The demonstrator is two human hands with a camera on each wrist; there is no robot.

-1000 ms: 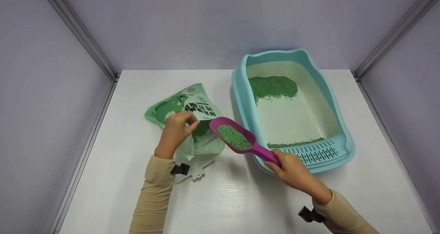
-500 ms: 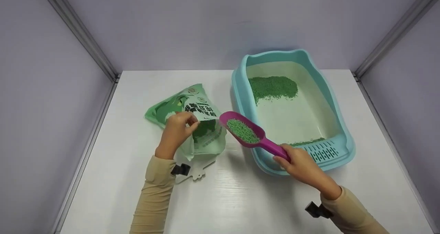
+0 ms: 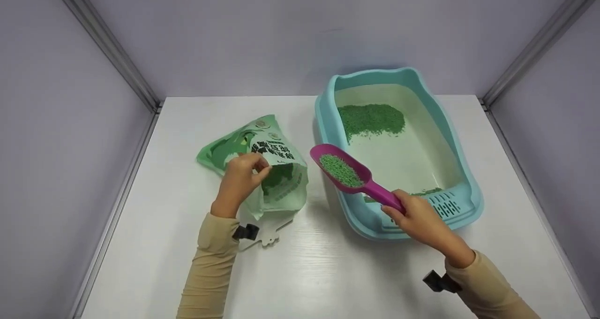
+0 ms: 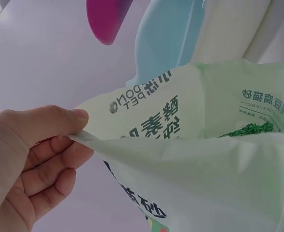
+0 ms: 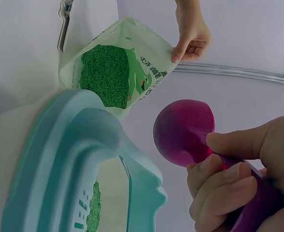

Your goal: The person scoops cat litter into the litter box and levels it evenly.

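My left hand (image 3: 241, 178) pinches the top edge of a light green cat litter bag (image 3: 281, 199), which lies with its mouth open. Green pellets (image 5: 105, 75) show inside the bag in the right wrist view. My right hand (image 3: 419, 218) grips the handle of a magenta scoop (image 3: 349, 164), its bowl holding a heap of green pellets (image 3: 341, 170). The scoop hangs over the left rim of a blue litter box (image 3: 333, 122). Inside the box, green litter (image 3: 372, 119) covers the far left part, with a thin strip along the front.
A flat whitish piece (image 3: 269, 238) with a scalloped edge lies on the white table (image 3: 304, 272), partly under the bag. Grey panels (image 3: 234, 37) enclose the table at the back and both sides. The slotted step (image 3: 445, 204) forms the litter box's front end.
My right hand has carried the loaded scoop rightward and slightly away from me, from the bag's mouth to over the box's left rim. The left hand stays at the bag's edge.
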